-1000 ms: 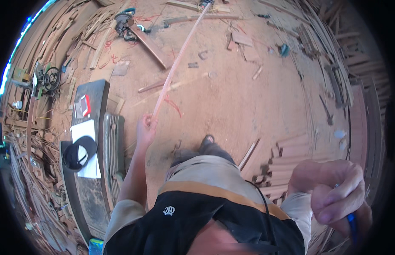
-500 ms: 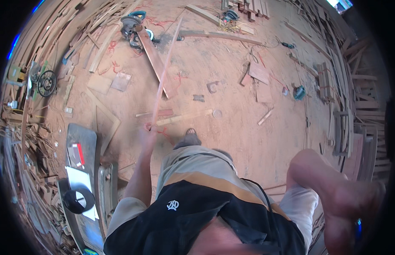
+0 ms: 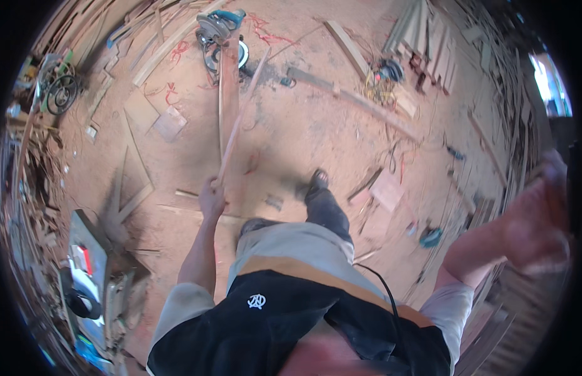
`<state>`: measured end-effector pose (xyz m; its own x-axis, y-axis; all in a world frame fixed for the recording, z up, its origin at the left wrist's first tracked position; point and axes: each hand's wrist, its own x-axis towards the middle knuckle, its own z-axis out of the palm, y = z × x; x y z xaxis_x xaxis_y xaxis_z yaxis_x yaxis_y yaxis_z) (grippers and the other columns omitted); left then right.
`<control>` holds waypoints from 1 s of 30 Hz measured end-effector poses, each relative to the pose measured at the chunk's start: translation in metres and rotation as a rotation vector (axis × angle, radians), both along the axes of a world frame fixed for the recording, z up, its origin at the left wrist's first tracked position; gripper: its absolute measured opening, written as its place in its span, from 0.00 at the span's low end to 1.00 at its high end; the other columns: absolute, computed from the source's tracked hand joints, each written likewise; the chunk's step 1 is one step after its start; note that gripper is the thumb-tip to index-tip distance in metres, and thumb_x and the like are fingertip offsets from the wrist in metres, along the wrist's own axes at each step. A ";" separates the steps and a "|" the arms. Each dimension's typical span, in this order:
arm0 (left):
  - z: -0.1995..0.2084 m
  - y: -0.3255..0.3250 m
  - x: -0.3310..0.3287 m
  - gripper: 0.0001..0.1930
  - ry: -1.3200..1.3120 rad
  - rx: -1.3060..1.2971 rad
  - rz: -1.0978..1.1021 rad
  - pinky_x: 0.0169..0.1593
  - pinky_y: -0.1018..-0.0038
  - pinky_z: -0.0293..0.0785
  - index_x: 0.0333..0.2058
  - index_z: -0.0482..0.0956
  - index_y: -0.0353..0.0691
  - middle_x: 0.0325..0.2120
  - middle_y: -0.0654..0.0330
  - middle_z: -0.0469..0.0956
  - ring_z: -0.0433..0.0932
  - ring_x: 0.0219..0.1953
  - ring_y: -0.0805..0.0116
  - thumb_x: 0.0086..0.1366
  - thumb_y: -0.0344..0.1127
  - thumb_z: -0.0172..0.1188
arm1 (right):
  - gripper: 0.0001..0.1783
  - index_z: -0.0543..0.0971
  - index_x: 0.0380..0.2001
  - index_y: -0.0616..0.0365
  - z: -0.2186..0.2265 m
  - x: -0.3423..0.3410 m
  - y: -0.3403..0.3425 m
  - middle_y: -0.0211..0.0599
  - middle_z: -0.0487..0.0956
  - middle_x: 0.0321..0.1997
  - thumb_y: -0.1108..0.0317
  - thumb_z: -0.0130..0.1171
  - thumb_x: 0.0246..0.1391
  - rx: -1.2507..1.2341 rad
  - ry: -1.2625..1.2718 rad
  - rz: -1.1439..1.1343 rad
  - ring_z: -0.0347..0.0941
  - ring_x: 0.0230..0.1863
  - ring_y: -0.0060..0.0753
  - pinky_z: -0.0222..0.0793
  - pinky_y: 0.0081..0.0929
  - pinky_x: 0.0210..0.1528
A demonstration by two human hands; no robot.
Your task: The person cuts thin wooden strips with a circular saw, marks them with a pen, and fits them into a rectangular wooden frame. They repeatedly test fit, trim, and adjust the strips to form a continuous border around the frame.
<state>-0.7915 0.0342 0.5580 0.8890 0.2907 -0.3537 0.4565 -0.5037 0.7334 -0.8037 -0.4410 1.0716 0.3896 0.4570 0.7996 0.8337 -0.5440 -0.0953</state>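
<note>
Left hand (image 3: 212,199) gripping thin strip (image 3: 250,97) angled toward one o'clock, right hand (image 3: 540,219) blurred at three, saw (image 3: 219,30) at eleven.

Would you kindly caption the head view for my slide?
Left hand holding a long, thin strip above a wood-strewn floor.

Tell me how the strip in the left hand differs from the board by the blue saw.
The strip is narrow and pinkish; the board is broader and browner. The strip is held in the left hand; the board's far end sits at the blue saw. Both are long.
</note>
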 end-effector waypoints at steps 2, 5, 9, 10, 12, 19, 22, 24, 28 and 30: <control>-0.003 -0.027 0.013 0.20 -0.002 0.104 0.036 0.36 0.61 0.77 0.58 0.80 0.47 0.26 0.53 0.83 0.84 0.30 0.60 0.67 0.33 0.63 | 0.21 0.76 0.60 0.72 -0.051 0.104 -0.042 0.55 0.85 0.49 0.68 0.56 0.71 0.169 -0.017 -0.004 0.85 0.42 0.46 0.82 0.36 0.45; -0.007 -0.052 0.008 0.18 0.103 0.240 0.154 0.32 0.60 0.76 0.57 0.81 0.48 0.24 0.55 0.82 0.83 0.25 0.60 0.69 0.33 0.63 | 0.16 0.80 0.57 0.68 -0.141 0.253 -0.068 0.41 0.86 0.43 0.76 0.59 0.69 0.336 0.422 -0.262 0.84 0.43 0.30 0.81 0.26 0.46; -0.030 -0.077 0.027 0.17 0.168 0.222 0.307 0.32 0.57 0.74 0.57 0.81 0.49 0.23 0.53 0.81 0.83 0.26 0.55 0.71 0.33 0.62 | 0.13 0.84 0.53 0.60 -0.315 0.441 -0.047 0.24 0.82 0.39 0.69 0.65 0.69 0.434 1.080 -0.080 0.78 0.40 0.18 0.77 0.22 0.45; -0.042 -0.083 0.044 0.17 0.209 0.222 0.333 0.32 0.56 0.74 0.57 0.81 0.49 0.23 0.52 0.81 0.83 0.26 0.53 0.71 0.33 0.62 | 0.13 0.85 0.53 0.59 -0.366 0.480 -0.041 0.23 0.82 0.38 0.68 0.66 0.69 0.431 1.227 -0.080 0.77 0.39 0.17 0.77 0.22 0.44; -0.069 -0.091 0.083 0.17 0.223 0.255 0.338 0.32 0.54 0.74 0.58 0.80 0.49 0.23 0.51 0.81 0.83 0.27 0.50 0.71 0.33 0.61 | 0.13 0.85 0.54 0.58 -0.468 0.551 -0.029 0.23 0.82 0.37 0.68 0.66 0.68 0.336 1.388 -0.139 0.76 0.38 0.15 0.76 0.22 0.42; -0.242 -0.106 0.147 0.17 0.435 0.190 0.504 0.41 0.50 0.77 0.60 0.74 0.44 0.34 0.45 0.85 0.85 0.37 0.41 0.76 0.33 0.56 | 0.21 0.84 0.53 0.58 -0.778 0.777 0.061 0.44 0.86 0.40 0.57 0.67 0.63 -0.215 1.146 -0.143 0.84 0.41 0.44 0.78 0.41 0.46; -0.312 -0.124 0.114 0.15 0.498 0.187 0.598 0.47 0.54 0.77 0.59 0.73 0.40 0.43 0.42 0.84 0.83 0.45 0.44 0.77 0.32 0.55 | 0.22 0.83 0.56 0.56 -0.897 0.871 0.123 0.49 0.86 0.47 0.58 0.64 0.62 -0.400 1.007 -0.033 0.84 0.49 0.56 0.78 0.48 0.51; -0.350 -0.137 0.091 0.15 0.477 0.070 0.726 0.51 0.61 0.75 0.57 0.73 0.36 0.45 0.48 0.81 0.79 0.47 0.54 0.75 0.28 0.56 | 0.23 0.83 0.54 0.58 -0.975 0.929 0.175 0.54 0.86 0.45 0.55 0.64 0.64 -0.388 0.806 0.032 0.83 0.48 0.60 0.78 0.49 0.52; -0.405 -0.171 0.077 0.13 0.413 -0.120 1.021 0.48 0.73 0.70 0.52 0.75 0.35 0.41 0.61 0.73 0.70 0.41 0.71 0.71 0.24 0.59 | 0.24 0.84 0.58 0.51 -1.096 1.039 0.299 0.48 0.83 0.58 0.52 0.63 0.64 -0.350 0.624 -0.123 0.80 0.59 0.55 0.75 0.48 0.63; -0.419 -0.186 0.084 0.13 0.318 -0.248 1.061 0.46 0.73 0.70 0.52 0.75 0.35 0.39 0.62 0.72 0.69 0.40 0.72 0.70 0.24 0.59 | 0.29 0.79 0.59 0.62 -1.132 1.068 0.345 0.51 0.85 0.48 0.52 0.60 0.62 -0.367 0.182 -0.130 0.83 0.44 0.44 0.80 0.42 0.52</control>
